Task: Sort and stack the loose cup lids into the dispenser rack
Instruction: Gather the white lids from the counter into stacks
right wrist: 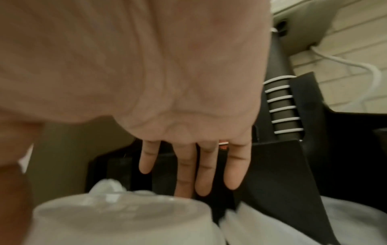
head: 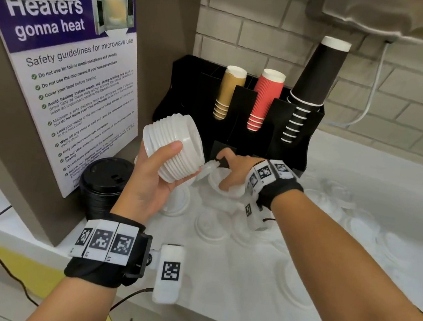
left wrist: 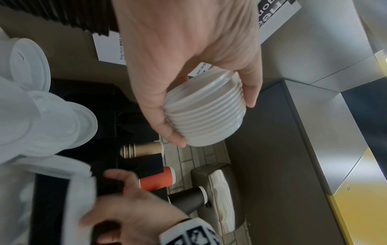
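My left hand [head: 167, 164] grips a stack of white cup lids [head: 181, 134] on its side, thumb on top, held above the counter left of the black dispenser rack [head: 298, 134]. The left wrist view shows the same stack [left wrist: 205, 106] between thumb and fingers. My right hand [head: 226, 173] reaches over the loose white lids [head: 212, 225] at the rack's foot, its fingers [right wrist: 201, 174] straight. A tilted lid [head: 207, 169] leans by its thumb; whether the hand holds it is unclear. A blurred lid [right wrist: 117, 208] lies just under the palm.
The rack holds tan cups [head: 226, 91], red cups [head: 265, 100] and black cups [head: 314, 77]. A stack of black lids [head: 105, 180] stands by the microwave notice [head: 62, 71]. More white lids are spread across the white counter [head: 359, 224] to the right.
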Demonstrator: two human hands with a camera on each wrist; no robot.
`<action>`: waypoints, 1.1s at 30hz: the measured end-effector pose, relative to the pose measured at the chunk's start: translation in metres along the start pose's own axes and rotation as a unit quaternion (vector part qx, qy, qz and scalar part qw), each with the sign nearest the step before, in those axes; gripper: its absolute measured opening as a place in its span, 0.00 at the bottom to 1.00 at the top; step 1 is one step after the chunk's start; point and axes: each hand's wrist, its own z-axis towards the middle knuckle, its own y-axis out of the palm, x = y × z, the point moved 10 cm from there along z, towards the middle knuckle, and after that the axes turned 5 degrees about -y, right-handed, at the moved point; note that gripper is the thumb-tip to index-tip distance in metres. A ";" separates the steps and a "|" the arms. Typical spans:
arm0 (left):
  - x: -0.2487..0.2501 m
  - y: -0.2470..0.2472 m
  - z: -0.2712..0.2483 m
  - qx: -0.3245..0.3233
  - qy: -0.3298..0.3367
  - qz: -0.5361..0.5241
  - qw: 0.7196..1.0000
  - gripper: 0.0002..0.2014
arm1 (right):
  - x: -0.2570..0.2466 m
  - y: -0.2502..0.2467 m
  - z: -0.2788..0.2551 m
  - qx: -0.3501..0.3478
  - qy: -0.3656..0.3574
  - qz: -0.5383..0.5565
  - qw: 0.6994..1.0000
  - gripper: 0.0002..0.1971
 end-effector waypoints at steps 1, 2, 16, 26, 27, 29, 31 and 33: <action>-0.001 -0.001 0.001 0.001 0.000 -0.002 1.000 0.56 | -0.002 -0.009 -0.007 0.005 -0.006 0.039 0.999 0.42; -0.002 -0.002 0.002 0.003 0.000 -0.004 1.000 0.51 | -0.003 -0.018 -0.014 0.011 -0.011 0.075 0.997 0.40; -0.071 0.005 0.013 -0.015 -0.111 0.019 0.994 0.46 | -0.030 -0.021 -0.134 0.252 -0.186 0.547 0.776 0.26; -0.092 0.023 0.008 -0.062 -0.132 0.051 0.988 0.43 | -0.025 -0.005 -0.156 0.306 -0.177 0.505 0.787 0.24; -0.092 0.023 0.008 -0.063 -0.133 0.051 0.988 0.43 | -0.024 -0.004 -0.157 0.307 -0.176 0.508 0.785 0.24; -0.095 0.024 0.008 -0.058 -0.136 0.045 0.988 0.44 | -0.021 -0.002 -0.159 0.310 -0.166 0.513 0.783 0.25; -0.100 0.025 0.008 -0.051 -0.146 0.022 0.988 0.43 | -0.018 -0.002 -0.161 0.318 -0.155 0.513 0.782 0.25; -0.106 0.026 0.007 -0.045 -0.165 -0.002 0.985 0.38 | -0.013 -0.002 -0.163 0.329 -0.140 0.512 0.781 0.27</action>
